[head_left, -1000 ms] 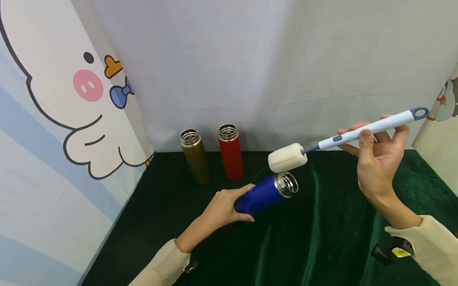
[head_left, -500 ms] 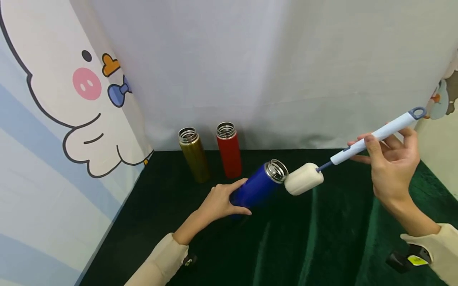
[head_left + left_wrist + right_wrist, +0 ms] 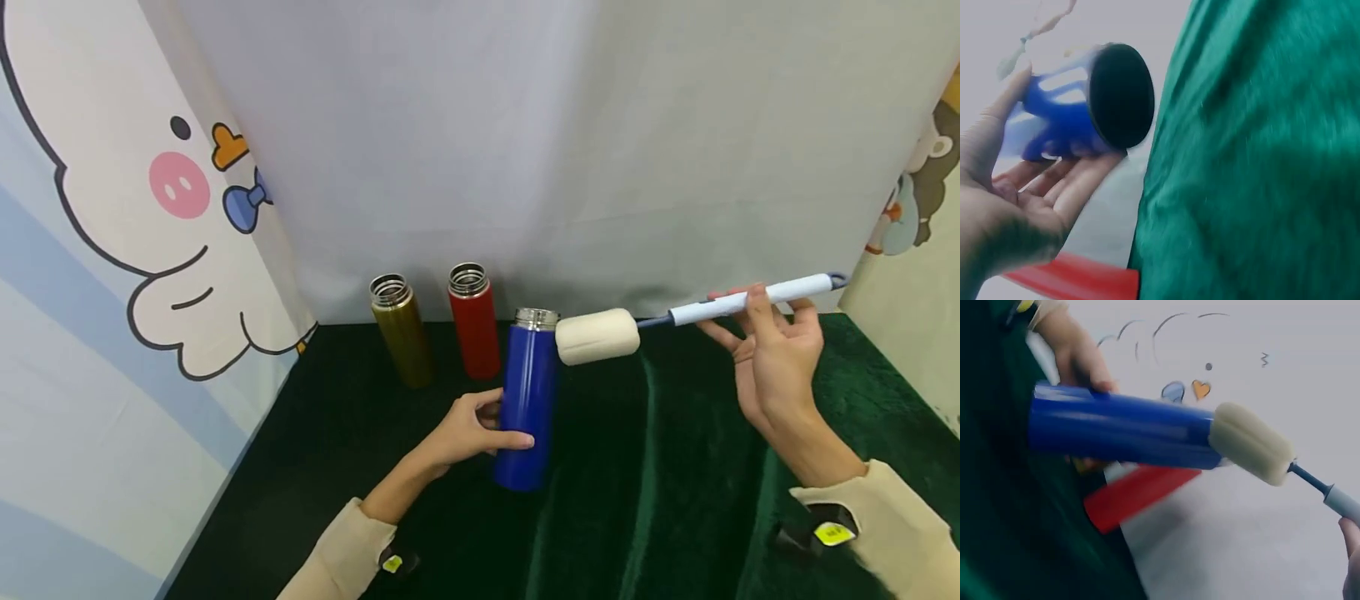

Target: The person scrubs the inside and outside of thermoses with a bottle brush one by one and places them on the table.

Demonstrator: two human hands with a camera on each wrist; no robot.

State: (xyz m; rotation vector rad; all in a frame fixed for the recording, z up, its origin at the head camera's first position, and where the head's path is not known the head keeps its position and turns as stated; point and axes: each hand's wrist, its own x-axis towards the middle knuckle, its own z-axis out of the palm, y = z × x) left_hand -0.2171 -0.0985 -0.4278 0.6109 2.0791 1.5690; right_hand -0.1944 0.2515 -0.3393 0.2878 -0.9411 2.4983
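Note:
My left hand (image 3: 468,429) grips the lower half of a blue bottle (image 3: 528,392), which stands nearly upright with its steel mouth uncapped. In the left wrist view the bottle's dark base (image 3: 1122,97) faces the camera, lifted off the cloth. Between thumb and fingers, my right hand (image 3: 780,358) pinches the pale blue handle of a bottle brush (image 3: 712,310), held almost level. The brush's white sponge head (image 3: 597,337) is right at the bottle's upper side, just below the rim; in the right wrist view the sponge (image 3: 1250,444) overlaps the bottle's mouth end.
A gold bottle (image 3: 403,337) and a red bottle (image 3: 475,329), both uncapped, stand at the back left near the white curtain (image 3: 637,150). Dark green cloth (image 3: 697,500) covers the table. A cartoon-printed sheet (image 3: 97,350) hangs along the left side.
The blue bottle has turned from a rightward tilt to nearly upright. The brush dropped and moved right, then came back left and levelled, its sponge now beside the bottle's neck.

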